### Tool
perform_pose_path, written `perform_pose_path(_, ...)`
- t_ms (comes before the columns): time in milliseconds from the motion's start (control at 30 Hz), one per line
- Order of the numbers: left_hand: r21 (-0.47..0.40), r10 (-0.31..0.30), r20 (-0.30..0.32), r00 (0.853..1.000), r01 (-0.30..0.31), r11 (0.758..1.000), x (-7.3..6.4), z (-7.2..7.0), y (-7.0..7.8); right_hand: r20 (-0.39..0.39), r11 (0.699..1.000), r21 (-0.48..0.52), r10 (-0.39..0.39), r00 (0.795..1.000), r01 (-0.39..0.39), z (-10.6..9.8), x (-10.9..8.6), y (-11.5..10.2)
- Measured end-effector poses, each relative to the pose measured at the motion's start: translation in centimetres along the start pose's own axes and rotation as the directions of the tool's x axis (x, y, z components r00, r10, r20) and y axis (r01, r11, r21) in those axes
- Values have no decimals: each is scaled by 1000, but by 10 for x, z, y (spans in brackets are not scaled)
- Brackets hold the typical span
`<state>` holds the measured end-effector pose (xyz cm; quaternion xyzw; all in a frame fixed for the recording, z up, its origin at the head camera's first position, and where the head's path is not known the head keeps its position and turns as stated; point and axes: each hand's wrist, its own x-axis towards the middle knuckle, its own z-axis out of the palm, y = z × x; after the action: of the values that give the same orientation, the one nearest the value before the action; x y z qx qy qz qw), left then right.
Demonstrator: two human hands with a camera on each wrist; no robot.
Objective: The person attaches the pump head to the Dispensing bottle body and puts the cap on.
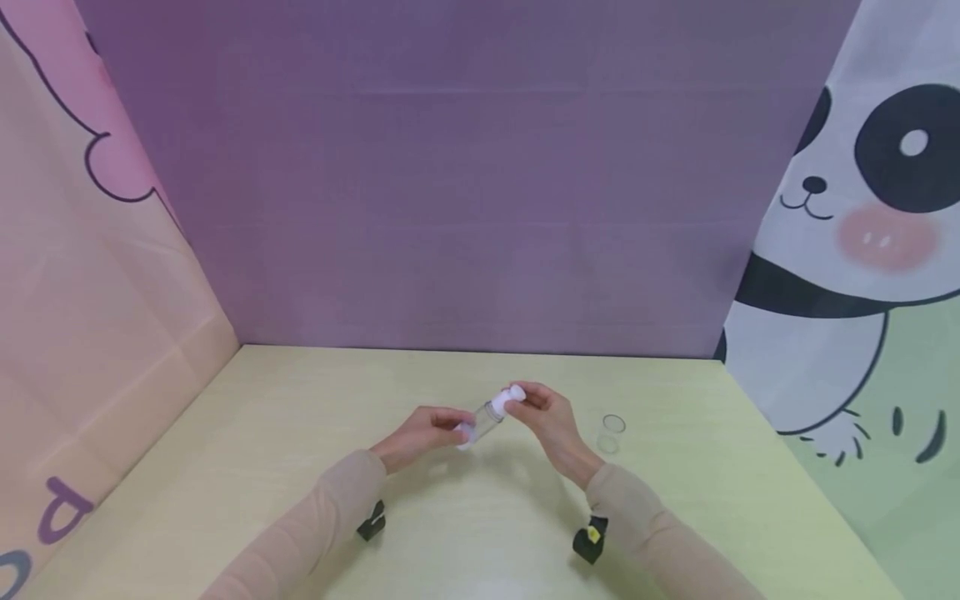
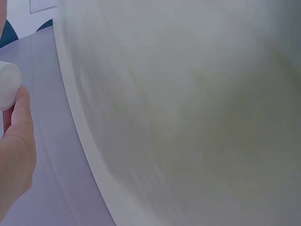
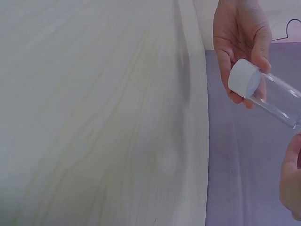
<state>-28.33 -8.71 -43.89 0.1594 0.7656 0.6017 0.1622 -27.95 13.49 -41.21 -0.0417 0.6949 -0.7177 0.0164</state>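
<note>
Holding bottle point(image 1: 488, 421) within table edges point(image 1: 480, 353)

Left hand point(image 1: 422, 437) near right hand point(image 1: 551, 423)

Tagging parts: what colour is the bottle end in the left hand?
White; the bottle end shows best in the right wrist view.

One bottle point(image 1: 488, 419), one clear cylinder point(image 1: 611, 434)
</note>
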Motion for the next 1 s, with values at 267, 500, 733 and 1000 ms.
perform_pose_path(267,17,2,-10,1000,-2,1000,-3,0,5,123,996,91,-34,992,23,-2,-4,-4)
perform_pose_path(500,11,3,5,1000,-3,1000,-3,0,6,201,984,179,-57,978,20,-2,-7,-10)
perform_pose_path(733,12,-1,0,1000,1,1000,-2,0,5,199,988,155,-52,979,21,-1,-6,-9)
perform_pose_path(1000,15,2,5,1000,-2,1000,-3,-1,4,198,985,171,-58,979,24,1,-6,-9)
